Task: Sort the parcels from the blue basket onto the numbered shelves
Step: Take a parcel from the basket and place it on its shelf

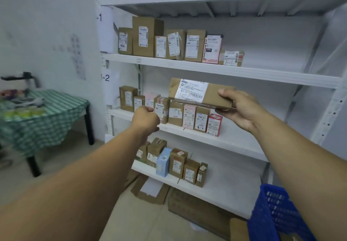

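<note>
My right hand (241, 109) grips the right end of a flat brown parcel (212, 95) with a white barcode label, held level in front of the shelf marked 1-2 (221, 140), just above its row of small boxes. My left hand (145, 119) is curled into a loose fist in front of that row's left part and holds nothing I can see. The shelf marked 1-1 (262, 73) above carries a row of upright brown and pink parcels (176, 44). The blue basket (279, 212) shows at the lower right, by my right forearm.
A lower shelf (216, 188) holds several small boxes, one light blue (163, 162). Flattened cardboard (150, 192) and a large box (197, 205) lie on the floor beneath. A table with a green checked cloth (48, 113) stands at the left with clutter on it.
</note>
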